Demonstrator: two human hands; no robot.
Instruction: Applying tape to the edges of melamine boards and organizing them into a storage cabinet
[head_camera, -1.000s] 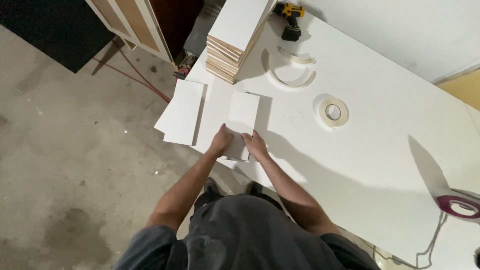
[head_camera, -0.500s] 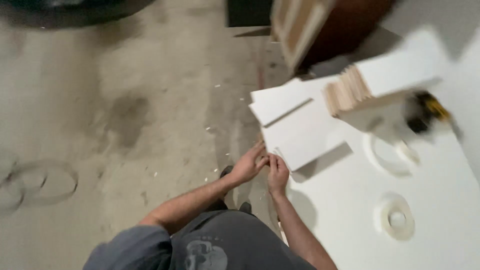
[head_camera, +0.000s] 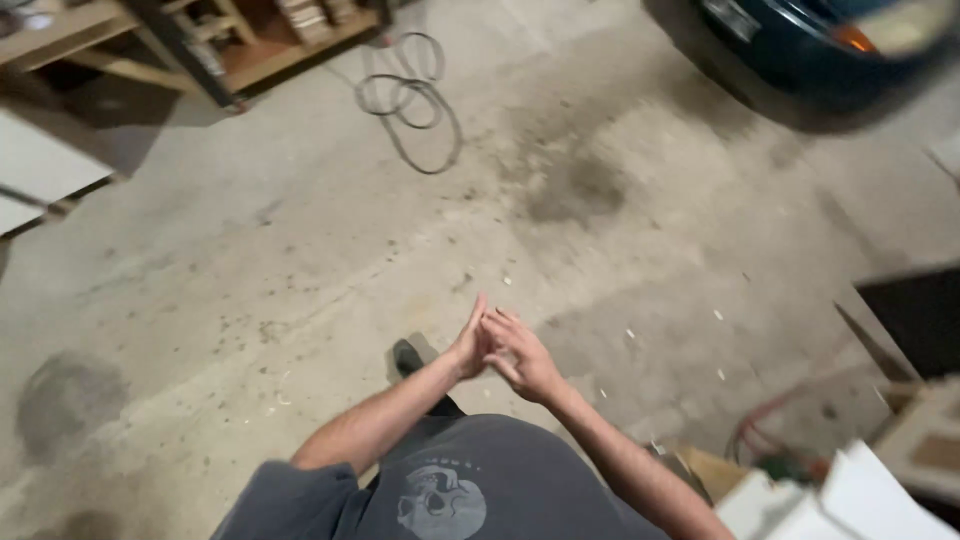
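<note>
My left hand (head_camera: 466, 346) and my right hand (head_camera: 522, 358) meet in front of my body, over the bare concrete floor (head_camera: 300, 260). Their fingertips touch, the fingers are stretched out, and I see nothing held in either hand. Below the left hand the toe of my dark shoe (head_camera: 405, 357) shows. I am wearing a grey printed shirt (head_camera: 470, 490).
A coiled cable (head_camera: 410, 100) lies on the floor at the back. A wooden shelf unit (head_camera: 250, 40) stands top left, with a white panel (head_camera: 40, 165) at the left edge. A dark vehicle (head_camera: 830, 40) is top right. White boards (head_camera: 850, 495) and a dark panel (head_camera: 915, 315) are at the right.
The view has swung away from the white table and its boards to the open floor. My hands have left the white boards and are now pressed together, holding nothing.
</note>
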